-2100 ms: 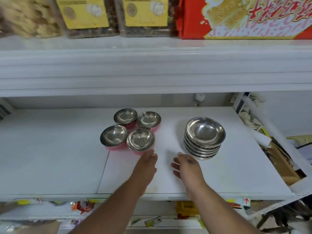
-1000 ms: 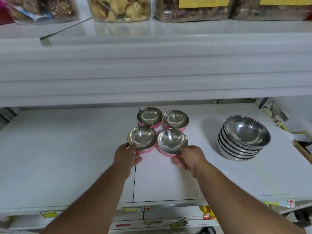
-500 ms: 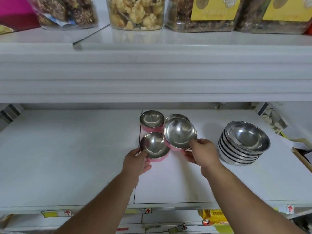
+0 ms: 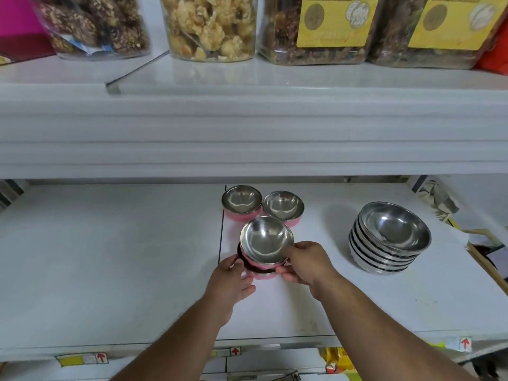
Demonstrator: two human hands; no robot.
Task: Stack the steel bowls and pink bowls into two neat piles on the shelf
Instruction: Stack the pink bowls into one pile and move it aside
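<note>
On the white shelf (image 4: 110,257) my right hand (image 4: 305,261) grips a pink bowl with a steel inside (image 4: 265,240), tilted and sitting in a second pink bowl (image 4: 261,274) below it. My left hand (image 4: 229,281) holds the left side of that lower bowl. Two more pink bowls stand just behind, one at the back left (image 4: 242,200) and one to its right (image 4: 283,206). A pile of several steel bowls (image 4: 390,237) stands to the right, apart from both hands.
The upper shelf edge (image 4: 247,133) overhangs the bowls closely. Clear jars of snacks (image 4: 209,26) line the upper shelf. Folded paper and a cardboard edge (image 4: 481,251) lie at the far right. Price labels with red arrows (image 4: 235,351) run along the front edge.
My right hand has carried its pink bowl leftward and lowered it into the front left pink bowl, which my left hand holds. The back right pink bowl is uncovered again.
</note>
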